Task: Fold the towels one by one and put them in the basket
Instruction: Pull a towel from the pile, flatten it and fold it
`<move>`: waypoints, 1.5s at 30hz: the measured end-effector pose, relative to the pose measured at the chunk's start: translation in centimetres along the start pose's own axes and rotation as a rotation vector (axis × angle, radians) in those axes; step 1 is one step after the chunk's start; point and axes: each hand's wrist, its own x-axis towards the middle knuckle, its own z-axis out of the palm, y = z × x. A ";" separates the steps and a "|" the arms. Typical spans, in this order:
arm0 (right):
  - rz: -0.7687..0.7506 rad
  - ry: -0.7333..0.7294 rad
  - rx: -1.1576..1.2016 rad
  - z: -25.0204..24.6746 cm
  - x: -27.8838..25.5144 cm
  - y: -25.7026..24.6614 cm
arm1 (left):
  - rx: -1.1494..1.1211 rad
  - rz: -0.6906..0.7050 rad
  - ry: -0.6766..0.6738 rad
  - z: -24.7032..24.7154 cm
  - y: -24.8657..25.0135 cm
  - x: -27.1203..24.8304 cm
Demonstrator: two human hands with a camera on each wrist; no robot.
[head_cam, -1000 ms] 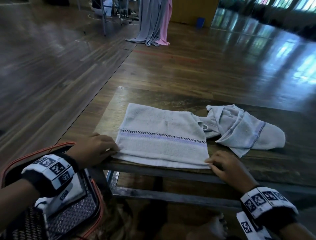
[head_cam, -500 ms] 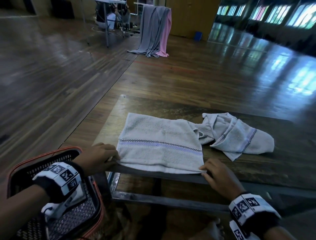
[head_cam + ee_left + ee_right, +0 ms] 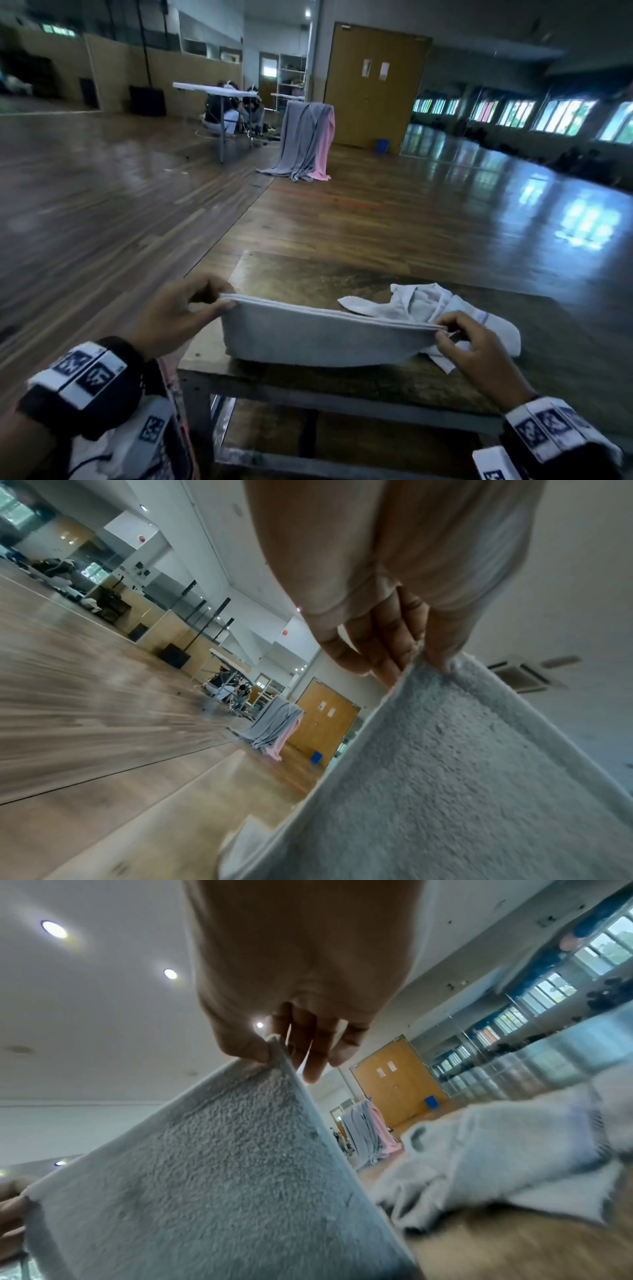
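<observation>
Folding grey towel (image 3: 318,337) mid-way: left hand (image 3: 171,318) and right hand (image 3: 479,346) pinch its corners above surface (image 3: 342,270); crumpled towel (image 3: 421,301) unfolded, basket placement pending.

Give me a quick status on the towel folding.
Left hand and right hand pinch towel corners, edge lifted. Crumpled towel lies behind. Nothing blocking.

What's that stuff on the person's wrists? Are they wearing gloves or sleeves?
No gloves or sleeves show: the left hand and right hand are bare, and so are the forearms. Each wrist wears a black band carrying white blocks printed with black square-patterned markers. The right wrist has the same kind of blocks.
</observation>
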 end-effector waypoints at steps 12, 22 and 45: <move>-0.097 0.139 -0.024 -2.6 8.4 -1.9 | 0.291 0.068 0.071 -2.2 -0.6 7.6; -0.039 0.135 -0.234 7.1 7.1 4.9 | 0.511 0.042 -0.143 3.2 -6.3 4.5; -0.086 -0.047 -0.430 10.6 4.7 6.6 | 0.667 -0.155 -0.438 5.7 -9.7 2.6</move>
